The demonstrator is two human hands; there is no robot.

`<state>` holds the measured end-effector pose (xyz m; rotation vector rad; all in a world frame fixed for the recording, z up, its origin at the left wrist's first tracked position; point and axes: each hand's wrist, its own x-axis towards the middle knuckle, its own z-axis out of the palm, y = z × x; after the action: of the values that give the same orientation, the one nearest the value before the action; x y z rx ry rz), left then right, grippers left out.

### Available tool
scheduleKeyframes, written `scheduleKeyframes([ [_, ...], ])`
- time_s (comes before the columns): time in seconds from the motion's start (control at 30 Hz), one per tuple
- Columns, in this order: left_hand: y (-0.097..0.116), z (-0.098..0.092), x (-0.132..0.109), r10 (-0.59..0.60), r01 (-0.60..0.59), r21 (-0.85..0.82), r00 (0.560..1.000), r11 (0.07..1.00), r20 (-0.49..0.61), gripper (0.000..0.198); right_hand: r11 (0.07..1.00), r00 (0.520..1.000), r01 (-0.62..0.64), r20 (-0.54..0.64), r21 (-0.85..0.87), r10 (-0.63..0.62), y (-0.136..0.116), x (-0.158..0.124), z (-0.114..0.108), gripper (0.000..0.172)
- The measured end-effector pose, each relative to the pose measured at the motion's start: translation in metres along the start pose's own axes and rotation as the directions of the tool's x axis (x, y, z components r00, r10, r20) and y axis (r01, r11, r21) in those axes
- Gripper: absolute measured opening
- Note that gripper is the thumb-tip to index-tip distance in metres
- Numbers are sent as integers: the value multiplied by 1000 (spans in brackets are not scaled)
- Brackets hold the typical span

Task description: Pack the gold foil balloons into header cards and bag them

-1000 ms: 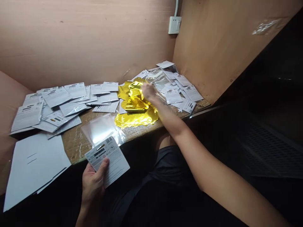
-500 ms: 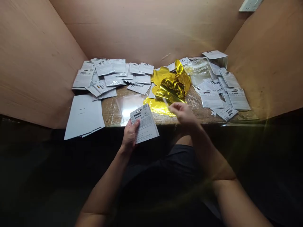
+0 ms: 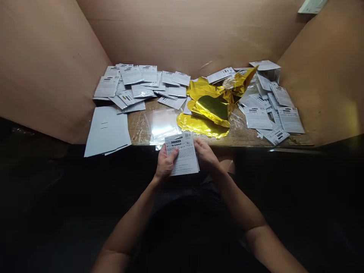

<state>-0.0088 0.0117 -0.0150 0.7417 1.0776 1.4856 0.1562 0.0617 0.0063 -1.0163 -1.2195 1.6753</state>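
My left hand [image 3: 165, 161] is closed round the left side of a white printed card [image 3: 183, 157], its thumb lying across the front. The card has a hang slot at the top and small print below; a second layer shows along its right edge. At that right edge is my right hand [image 3: 206, 153], fingers curled together and partly behind the card, so what they pinch is hidden. Just beyond the card, clear plastic sleeves [image 3: 163, 123] lie on the table. Gold foil balloons [image 3: 212, 108] lie folded and crumpled to their right.
Printed packets [image 3: 143, 81] are heaped at the back left, and more packets [image 3: 260, 117] at the right. Larger white sheets [image 3: 106, 131] overhang the front edge of the wooden table [image 3: 136, 127]. Board walls [image 3: 182, 34] enclose the back and sides.
My right hand has come down and left from the gold foil to the card, and the thin white strip it held no longer shows. The card is more upright. The foil's top now leans right.
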Motion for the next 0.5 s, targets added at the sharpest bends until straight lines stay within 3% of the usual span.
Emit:
scheduleKeyframes([
  [0.1, 2, -2, 3, 121, -122, 180, 993, 976, 13, 44, 990, 999, 34, 18, -138, -32, 13, -12, -4, 60],
  [0.2, 26, -17, 32, 142, -164, 507, 986, 846, 82, 40, 949, 978, 103, -143, -299, -152, 16, -24, -11, 52],
  [0.27, 52, -35, 67, 208, -105, 736, 977, 668, -50, 44, 939, 948, 126, -240, -321, -209, 13, -29, -17, 49],
  [0.33, 77, -56, 106, 287, 31, 863, 937, 504, -201, 50, 940, 935, 135, -273, -312, -225, 9, -33, -21, 48],
  [0.43, 101, -84, 153, 146, 194, 934, 958, 299, -246, 50, 941, 937, 148, -260, -306, -232, 8, -36, -26, 46],
  [0.5, 107, -99, 169, 82, 211, 937, 967, 280, -243, 49, 940, 939, 162, -245, -302, -241, 10, -36, -28, 45],
])
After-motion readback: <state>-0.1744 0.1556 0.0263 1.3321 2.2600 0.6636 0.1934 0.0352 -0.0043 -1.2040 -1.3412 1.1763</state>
